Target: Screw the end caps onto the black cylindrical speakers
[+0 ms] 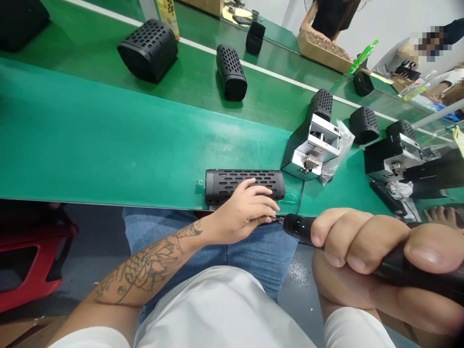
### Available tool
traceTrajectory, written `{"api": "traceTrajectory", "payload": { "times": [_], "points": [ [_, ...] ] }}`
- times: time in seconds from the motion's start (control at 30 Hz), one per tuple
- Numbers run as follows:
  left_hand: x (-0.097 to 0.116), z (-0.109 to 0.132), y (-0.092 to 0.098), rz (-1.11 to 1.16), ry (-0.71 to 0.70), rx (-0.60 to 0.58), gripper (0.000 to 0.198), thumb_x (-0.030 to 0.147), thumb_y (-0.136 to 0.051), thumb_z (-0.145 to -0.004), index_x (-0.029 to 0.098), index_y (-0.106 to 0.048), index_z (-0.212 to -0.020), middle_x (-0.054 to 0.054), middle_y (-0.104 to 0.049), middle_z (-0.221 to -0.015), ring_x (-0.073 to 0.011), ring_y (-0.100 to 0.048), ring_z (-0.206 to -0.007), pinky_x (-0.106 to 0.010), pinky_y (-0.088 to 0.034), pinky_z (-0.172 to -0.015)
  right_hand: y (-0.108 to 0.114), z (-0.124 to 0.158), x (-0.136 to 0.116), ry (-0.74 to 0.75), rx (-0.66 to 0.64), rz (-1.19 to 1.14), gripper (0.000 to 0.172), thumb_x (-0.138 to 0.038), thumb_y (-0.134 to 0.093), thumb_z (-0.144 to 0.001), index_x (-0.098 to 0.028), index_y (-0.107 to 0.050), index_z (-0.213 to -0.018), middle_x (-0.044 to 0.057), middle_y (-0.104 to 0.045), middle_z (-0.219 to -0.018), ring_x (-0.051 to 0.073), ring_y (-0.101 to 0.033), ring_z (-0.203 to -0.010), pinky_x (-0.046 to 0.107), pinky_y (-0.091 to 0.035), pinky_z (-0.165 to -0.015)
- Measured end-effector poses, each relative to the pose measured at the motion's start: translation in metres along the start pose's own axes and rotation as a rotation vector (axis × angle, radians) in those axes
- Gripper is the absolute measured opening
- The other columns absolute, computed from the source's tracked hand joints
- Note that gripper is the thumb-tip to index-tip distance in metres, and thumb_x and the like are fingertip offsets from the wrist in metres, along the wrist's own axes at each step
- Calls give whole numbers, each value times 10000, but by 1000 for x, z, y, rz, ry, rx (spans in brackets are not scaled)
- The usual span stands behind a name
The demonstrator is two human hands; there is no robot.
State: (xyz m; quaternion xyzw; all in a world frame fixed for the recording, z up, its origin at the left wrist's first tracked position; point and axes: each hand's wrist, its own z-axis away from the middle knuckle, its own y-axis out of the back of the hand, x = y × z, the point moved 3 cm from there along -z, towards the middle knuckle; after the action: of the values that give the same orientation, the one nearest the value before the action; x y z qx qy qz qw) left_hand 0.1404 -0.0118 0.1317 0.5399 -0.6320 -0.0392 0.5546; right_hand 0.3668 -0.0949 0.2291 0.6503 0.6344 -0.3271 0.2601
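Note:
A black perforated speaker-like housing (222,182) lies on its side at the front edge of the green bench. My left hand (242,212) rests across its near side, middle fingers stretched over the slotted face. Its thumb and forefinger come together at the tip of a black electric screwdriver (297,226); anything small between them is hidden. Around the screwdriver's body, at the lower right, the fingers of my right hand (377,249) are wrapped. The driver points left, its thin bit reaching my left fingertips just off the bench edge.
To the right of the housing stands a silver-and-black screw feeder (311,150) beside a plastic bag (337,154). A second feeder (391,157) is further right. Similar black housings (148,50) sit along the green conveyor (195,89). Other people work across the line. A red stool (43,270) is at left.

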Motion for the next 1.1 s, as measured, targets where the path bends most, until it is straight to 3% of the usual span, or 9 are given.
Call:
{"api": "traceTrajectory", "payload": {
  "times": [0.1,0.2,0.3,0.4,0.53,0.8,0.97,1.1],
  "points": [
    [2,0,5,-16,-38,-47,423,202,-722,-1269,325,-881,-1641,-105,-939,-1642,-343,-748,-1751,-696,-305,-1643,-1,-1,1,-5,22,35,455,-890,-922,-1031,-536,-828,-1301,-81,-595,-629,266,-514,-416,504,-603,-482],
    [-6,3,23,-223,17,-17,717,415,-833,-1221,253,-681,-1902,-229,-693,-1952,-510,-576,-1889,-866,-257,-1620,-1,-20,14,0,23,39,344,-768,-969,-1066,-482,-875,-1233,-84,-635,-606,232,-519,-387,456,-604,-473],
    [-23,8,44,-439,160,11,814,429,-932,-1106,226,-724,-1866,-278,-652,-1962,-627,-534,-1871,-1012,-215,-1559,2,-44,38,29,26,1,323,-669,-1043,-1044,-395,-888,-1114,-89,-677,-605,180,-532,-371,379,-603,-459],
    [-38,14,51,-487,206,-26,727,379,-918,-1069,237,-811,-1774,-257,-768,-1829,-592,-658,-1752,-1006,-288,-1538,7,-56,62,24,72,-4,367,-640,-1060,-1026,-348,-840,-1049,-99,-679,-599,168,-546,-369,339,-590,-435],
    [-46,18,46,-464,185,-27,661,401,-843,-1105,216,-830,-1740,-260,-776,-1817,-515,-770,-1624,-923,-385,-1532,7,-53,78,16,93,32,439,-681,-1044,-1023,-346,-760,-1031,-121,-628,-587,162,-526,-361,324,-560,-433],
    [-45,21,42,-474,168,-9,653,416,-824,-1101,214,-840,-1722,-259,-784,-1810,-513,-781,-1613,-881,-456,-1499,1,-57,87,-66,53,1,497,-625,-1083,-996,-315,-704,-914,-112,-637,-581,145,-519,-356,314,-575,-427],
    [-44,21,43,-465,188,-14,650,395,-842,-1077,248,-850,-1710,-245,-784,-1812,-518,-784,-1592,-840,-526,-1435,-7,-60,87,-108,-98,-94,466,-515,-1091,-1017,-300,-694,-901,-115,-640,-583,121,-520,-371,284,-597,-455],
    [-42,20,43,-480,189,-32,641,388,-818,-1094,239,-843,-1717,-256,-766,-1833,-523,-770,-1603,-801,-552,-1395,-8,-60,91,-162,-160,-100,533,-557,-1106,-993,-296,-657,-875,-126,-615,-559,104,-482,-359,268,-592,-465]
  ]
}}
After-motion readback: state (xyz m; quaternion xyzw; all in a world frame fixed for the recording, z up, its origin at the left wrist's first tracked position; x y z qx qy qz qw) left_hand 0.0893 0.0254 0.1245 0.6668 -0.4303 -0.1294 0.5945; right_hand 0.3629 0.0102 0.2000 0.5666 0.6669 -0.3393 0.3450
